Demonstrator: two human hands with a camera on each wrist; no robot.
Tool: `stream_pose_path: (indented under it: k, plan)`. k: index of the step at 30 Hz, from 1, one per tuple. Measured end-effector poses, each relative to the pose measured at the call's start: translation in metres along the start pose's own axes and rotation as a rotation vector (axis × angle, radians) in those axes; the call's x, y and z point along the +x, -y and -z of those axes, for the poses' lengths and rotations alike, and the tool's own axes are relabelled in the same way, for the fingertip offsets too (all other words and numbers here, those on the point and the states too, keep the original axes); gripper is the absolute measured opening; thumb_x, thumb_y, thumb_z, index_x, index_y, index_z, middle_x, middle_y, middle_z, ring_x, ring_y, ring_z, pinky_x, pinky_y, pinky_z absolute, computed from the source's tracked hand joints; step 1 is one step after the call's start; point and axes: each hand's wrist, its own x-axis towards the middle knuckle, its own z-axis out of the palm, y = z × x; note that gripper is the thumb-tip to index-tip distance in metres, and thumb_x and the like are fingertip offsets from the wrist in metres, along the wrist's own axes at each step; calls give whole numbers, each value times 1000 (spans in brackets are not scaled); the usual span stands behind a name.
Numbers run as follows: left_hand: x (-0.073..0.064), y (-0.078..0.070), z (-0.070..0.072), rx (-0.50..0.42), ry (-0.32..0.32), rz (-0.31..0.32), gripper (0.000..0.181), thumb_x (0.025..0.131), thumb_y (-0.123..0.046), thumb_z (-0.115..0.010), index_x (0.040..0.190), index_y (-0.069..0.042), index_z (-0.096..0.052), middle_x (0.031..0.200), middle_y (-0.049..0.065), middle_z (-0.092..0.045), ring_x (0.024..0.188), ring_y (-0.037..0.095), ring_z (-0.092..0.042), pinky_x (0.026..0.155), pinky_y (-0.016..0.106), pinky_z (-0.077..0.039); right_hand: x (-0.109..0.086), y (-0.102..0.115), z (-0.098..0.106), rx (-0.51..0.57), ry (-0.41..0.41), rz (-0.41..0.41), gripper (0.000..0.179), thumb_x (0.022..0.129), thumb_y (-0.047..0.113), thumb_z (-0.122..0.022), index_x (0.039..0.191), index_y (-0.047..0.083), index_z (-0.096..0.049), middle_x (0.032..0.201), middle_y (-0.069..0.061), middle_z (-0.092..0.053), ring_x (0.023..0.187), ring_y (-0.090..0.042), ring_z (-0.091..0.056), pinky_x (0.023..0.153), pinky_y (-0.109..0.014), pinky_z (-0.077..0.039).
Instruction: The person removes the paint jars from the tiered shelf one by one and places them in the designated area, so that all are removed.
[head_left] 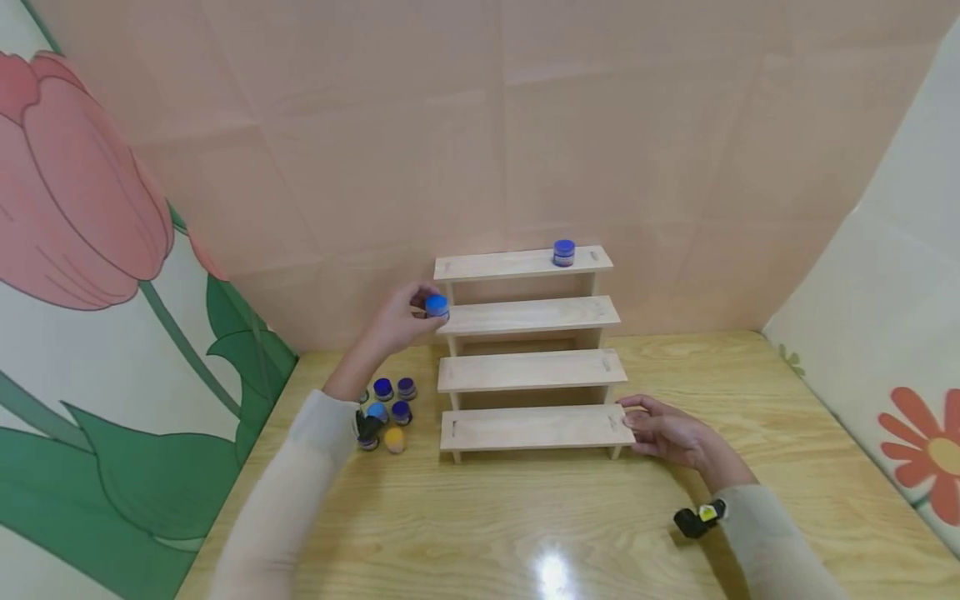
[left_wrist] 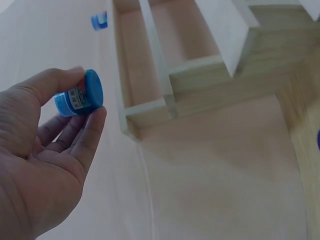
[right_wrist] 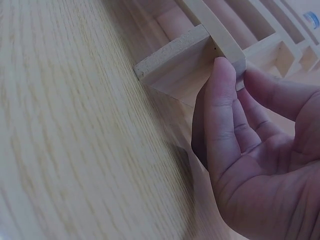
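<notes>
My left hand (head_left: pixel 401 321) pinches a small jar with a light blue lid (head_left: pixel 437 306) between thumb and fingers, raised beside the left end of the wooden step rack (head_left: pixel 536 367). In the left wrist view the jar (left_wrist: pixel 80 95) lies tilted on its side, its printed label showing. With thumb and fingers, my right hand (head_left: pixel 671 432) grips the right end of the rack's lowest board; the right wrist view shows the thumb on top of the board's corner (right_wrist: pixel 237 65) and fingers beneath. One jar with a dark blue lid (head_left: pixel 564 252) stands on the top step, towards the right.
Several small jars (head_left: pixel 402 412) with blue lids and one yellow-orange jar (head_left: pixel 394 439) stand on the wooden table (head_left: pixel 480 517), left of the rack and partly behind the left wrist. A pinkish covering (head_left: pixel 375 167) hangs behind; flower-printed panels (head_left: pixel 90 358) flank both sides.
</notes>
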Motion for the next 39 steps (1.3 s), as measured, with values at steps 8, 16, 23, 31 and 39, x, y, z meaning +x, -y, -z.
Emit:
stream_pose_path:
  k: [8, 16, 23, 31, 39]
  plan:
    - [-17, 13, 7, 33, -10, 9, 37, 90, -10, -77, 122, -1, -60, 118, 15, -62, 111, 31, -62, 95, 41, -57, -1, 2, 0, -12, -11, -8, 29, 105, 6, -50, 122, 27, -56, 107, 2, -70, 95, -14, -70, 79, -27, -61]
    - [-34, 25, 14, 56, -26, 63, 40, 91, -15, -78, 125, -4, -59, 121, 14, -62, 112, 33, -63, 93, 42, -58, -2, 4, -2, -14, -19, -20, 27, 105, 7, -51, 124, 25, -56, 109, -1, -70, 95, -15, -70, 79, -27, -61]
    - [-49, 33, 18, 64, -24, 52, 41, 90, -13, -78, 125, -3, -59, 120, 14, -61, 112, 32, -63, 95, 42, -58, -2, 2, -1, 5, 10, -5, 29, 106, 5, -48, 123, 27, -57, 108, 0, -70, 95, -14, -70, 79, -26, -60]
    - [-65, 47, 19, 89, -10, 32, 35, 89, -13, -78, 119, -5, -62, 115, 12, -64, 109, 30, -64, 92, 42, -59, -2, 2, -1, -8, -6, -15, 28, 106, 6, -49, 126, 25, -55, 109, 1, -70, 96, -14, -70, 79, -27, -60]
    - [-81, 58, 18, 93, 1, 20, 33, 89, -11, -78, 118, -7, -63, 112, 9, -66, 107, 29, -64, 91, 42, -59, -2, 1, 0, -6, -10, -15, 29, 105, 6, -50, 129, 22, -52, 110, 0, -70, 96, -14, -70, 79, -27, -61]
